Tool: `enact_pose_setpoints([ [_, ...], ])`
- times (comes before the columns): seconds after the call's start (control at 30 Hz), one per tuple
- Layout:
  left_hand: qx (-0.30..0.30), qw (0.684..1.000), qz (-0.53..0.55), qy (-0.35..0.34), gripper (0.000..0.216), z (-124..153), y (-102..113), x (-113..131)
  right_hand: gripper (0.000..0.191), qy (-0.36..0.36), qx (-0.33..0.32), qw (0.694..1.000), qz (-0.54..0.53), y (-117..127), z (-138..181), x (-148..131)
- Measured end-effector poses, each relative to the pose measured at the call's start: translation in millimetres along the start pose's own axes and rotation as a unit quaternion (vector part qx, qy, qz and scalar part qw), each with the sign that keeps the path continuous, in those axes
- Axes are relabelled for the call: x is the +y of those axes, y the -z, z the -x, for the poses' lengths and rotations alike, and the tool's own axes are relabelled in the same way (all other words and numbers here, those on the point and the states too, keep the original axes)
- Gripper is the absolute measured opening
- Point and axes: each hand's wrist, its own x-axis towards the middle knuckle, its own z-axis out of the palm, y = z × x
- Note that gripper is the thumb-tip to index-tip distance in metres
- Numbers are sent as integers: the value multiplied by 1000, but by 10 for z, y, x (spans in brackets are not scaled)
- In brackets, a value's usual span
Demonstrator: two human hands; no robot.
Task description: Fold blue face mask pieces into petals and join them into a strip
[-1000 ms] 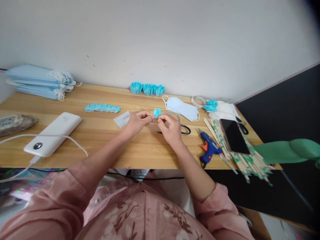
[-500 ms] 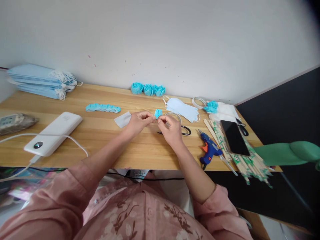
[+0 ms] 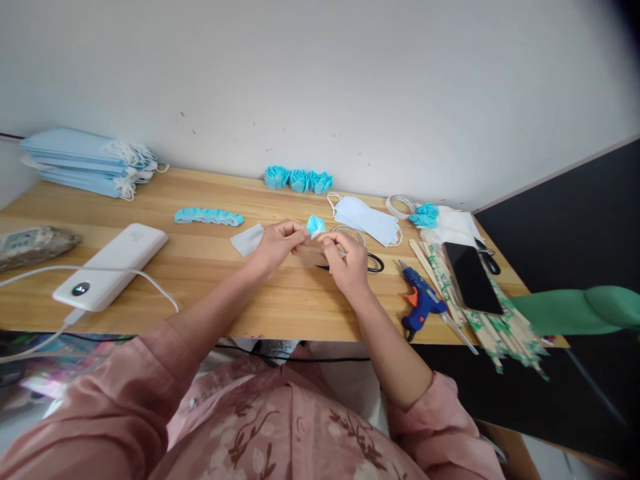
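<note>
A small folded piece of blue mask fabric (image 3: 315, 225) with a white underside stands up between my hands, above the middle of the table. My left hand (image 3: 284, 244) pinches its left edge between thumb and fingertips. On the other side, my right hand (image 3: 349, 261) has thumb and forefinger pinched at the lower right edge, by the white part. Partly hidden beneath my right hand lie scissors (image 3: 377, 264) with black handles and a roll of tape (image 3: 356, 233). A pale cut scrap (image 3: 247, 240) rests beside my left hand.
Three blue fabric roses (image 3: 299, 180) stand by the wall. A gathered blue strip (image 3: 209, 216), a stack of masks (image 3: 83, 163) and a white power bank (image 3: 113, 267) lie left. Rightward are a flat mask (image 3: 367, 219), a glue gun (image 3: 421, 298), a phone (image 3: 473, 277) and wrapped chopsticks (image 3: 505, 340).
The blue piece has been turned, so its white underside now shows at the lower right. My right hand's fingers have shifted slightly right; my left hand keeps its pinch.
</note>
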Motion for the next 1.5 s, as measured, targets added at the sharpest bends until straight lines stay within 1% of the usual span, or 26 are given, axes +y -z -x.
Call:
enact_pose_setpoints([
  [0.1, 1, 1000, -1, 2, 25, -5, 4, -13, 13, 44, 38, 997, 50, -33, 13, 22],
  [0.2, -10, 1000, -1, 1, 27, -5, 3, -19, 9, 78, 48, 992, 89, -67, 17, 62],
  [0.4, -18, 1000, -4, 3, 30, -3, -11, 2, 10, 87, 43, 989, 111, -71, 14, 105],
  [0.5, -20, 1000, -2, 1, 29, -4, -10, 5, 12, 81, 39, 991, 103, -66, 12, 112],
  [0.63, -27, 1000, 1, -2, 28, 0, 1, 8, 15, 75, 36, 994, 65, -55, 6, 118],
  [0.8, -30, 1000, 3, -3, 27, 1, 5, 4, 16, 66, 26, 995, 63, -42, 10, 96],
  [1.03, -28, 1000, -9, -6, 28, -14, 10, -2, 14, 53, 52, 995, 72, -74, -10, 131],
  [1.1, -17, 1000, -3, -6, 28, -26, 23, -12, 13, 26, 71, 995, 69, 8, -26, 85],
  [1.2, 10, 1000, 17, -2, 26, -46, 42, -30, 12, -23, 93, 993, 68, 278, 42, -136],
  [1.23, 14, 1000, 19, -1, 27, -51, 45, -33, 12, -22, 74, 994, 77, 384, 109, -239],
  [1.27, 12, 1000, 18, 0, 27, -54, 46, -33, 13, -14, 32, 996, 86, 481, 203, -345],
  [1.33, -3, 1000, 8, 1, 29, -52, 41, -26, 17, 35, -104, 990, 94, 610, 457, -532],
  [1.37, -12, 1000, 2, 2, 30, -48, 36, -21, 19, 64, -176, 977, 107, 632, 604, -602],
  [1.43, -29, 999, -12, 5, 31, -38, 24, -10, 30, 113, -298, 941, 112, 604, 886, -687],
  [1.47, -38, 999, -18, 6, 31, -33, 19, -3, 27, 126, -344, 925, 101, 573, 998, -706],
  [1.5, -47, 999, -25, 6, 31, -27, 14, 9, 20, 133, -379, 911, 93, 547, 1075, -713],
])
